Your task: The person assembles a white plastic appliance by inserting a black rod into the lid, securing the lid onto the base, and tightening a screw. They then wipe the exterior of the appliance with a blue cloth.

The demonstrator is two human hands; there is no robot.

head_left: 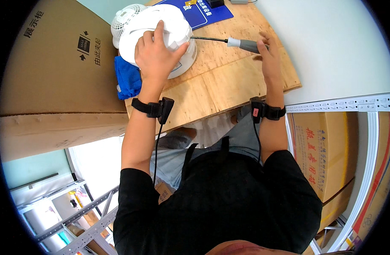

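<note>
A small white fan (169, 29) lies on the plywood tabletop (229, 80), its round base turned toward me and its grille at the far left. My left hand (157, 53) presses down on the base, fingers spread over it. My right hand (268, 54) grips the grey handle of a screwdriver (241, 43). The screwdriver's thin dark shaft runs left and its tip meets the right side of the fan base. Both wrists wear black bands with cables.
A blue cloth (128, 78) lies beside the fan at the table's left edge. A large cardboard box (54, 72) stands to the left. A blue printed mat (205, 12) sits at the table's far side. More cartons (327, 148) and metal shelving stand at the right.
</note>
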